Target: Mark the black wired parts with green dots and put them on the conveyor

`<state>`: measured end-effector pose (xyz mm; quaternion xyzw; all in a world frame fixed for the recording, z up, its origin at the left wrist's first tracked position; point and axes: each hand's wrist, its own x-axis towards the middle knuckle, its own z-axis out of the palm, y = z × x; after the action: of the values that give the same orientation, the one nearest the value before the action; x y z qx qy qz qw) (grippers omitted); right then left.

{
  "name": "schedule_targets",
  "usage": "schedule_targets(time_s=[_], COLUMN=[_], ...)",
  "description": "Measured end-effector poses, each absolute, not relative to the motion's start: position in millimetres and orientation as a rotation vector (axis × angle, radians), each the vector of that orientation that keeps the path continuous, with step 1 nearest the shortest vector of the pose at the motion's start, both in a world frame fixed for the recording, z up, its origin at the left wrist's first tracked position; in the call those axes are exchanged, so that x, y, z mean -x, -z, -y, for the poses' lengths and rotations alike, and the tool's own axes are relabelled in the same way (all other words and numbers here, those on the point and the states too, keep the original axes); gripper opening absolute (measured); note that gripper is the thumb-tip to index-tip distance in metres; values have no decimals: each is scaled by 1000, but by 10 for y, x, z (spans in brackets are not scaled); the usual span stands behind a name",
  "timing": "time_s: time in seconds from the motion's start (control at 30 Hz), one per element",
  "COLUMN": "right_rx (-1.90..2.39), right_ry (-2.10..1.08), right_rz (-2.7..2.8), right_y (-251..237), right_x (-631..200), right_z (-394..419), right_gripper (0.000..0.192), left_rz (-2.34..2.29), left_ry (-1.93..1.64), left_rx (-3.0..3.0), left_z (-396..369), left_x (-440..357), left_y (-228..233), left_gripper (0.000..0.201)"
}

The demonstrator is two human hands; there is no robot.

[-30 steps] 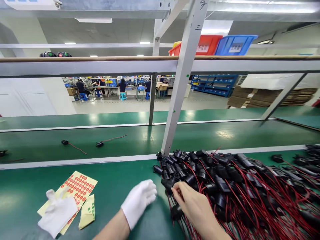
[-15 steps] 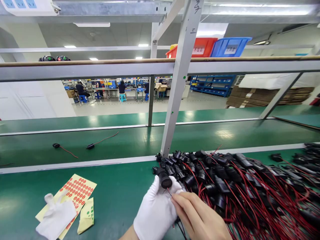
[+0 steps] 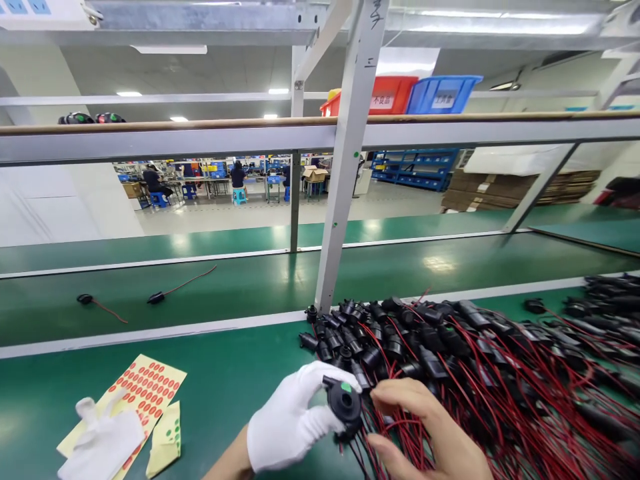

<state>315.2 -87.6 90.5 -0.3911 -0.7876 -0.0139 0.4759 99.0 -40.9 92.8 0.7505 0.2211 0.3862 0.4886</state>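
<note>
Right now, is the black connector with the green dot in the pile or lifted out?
Lifted out: the gloved left hand holds the black connector beside the pile.

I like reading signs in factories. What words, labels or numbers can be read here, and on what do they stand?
Red bin: white label with Chinese characters, too blurred to read.
Blue bin: white label, also blurred.
Metal post: dark handwritten marks, not legible.
Sticker sheet: red dots only, no text.
</note>
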Motion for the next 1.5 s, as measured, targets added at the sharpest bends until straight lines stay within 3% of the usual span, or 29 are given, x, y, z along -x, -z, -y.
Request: schedule_targets(time_s=[0.27,0.67,0.83,1.1,1.23,1.3,1.43,1.5], right_rx=[782,658,623,608,708,756,758,801], right_ry=[-116,-298,-327,-235,-329,-385,-419,-492], right_rz=[2010,2010,2040,1933,1801,1821,1905,1800], right_y=[-936,-960,-931,-739,-668,-701,-778,-748], right_x=[-3167,-3169,-3151,-3052,-3063,-3084,-3120,-3108], right_z=[864,813,818,735,723,721,704,699], right_gripper=[38,28,23,21,46,54,27,23], left_rz=[-478,-590,-374,-528,-738,-830,-901,-957], left_ry=[-876,-602,-518,-632,-765,-809,-840,-904], left_rx=[-2034,-1710,-1522,-1522,-1817,-1936,-2044,-2021], left_z=[471,541,521,490,515,531,559,572], left_x=[-996,-1120,-1194,-1232,-1133,-1121,-1137,-1143], left_y=[-946,-943,-818,-815,-1041,-1080,-1015,-963], left_gripper=[33,48,51,41,25,29,31,35])
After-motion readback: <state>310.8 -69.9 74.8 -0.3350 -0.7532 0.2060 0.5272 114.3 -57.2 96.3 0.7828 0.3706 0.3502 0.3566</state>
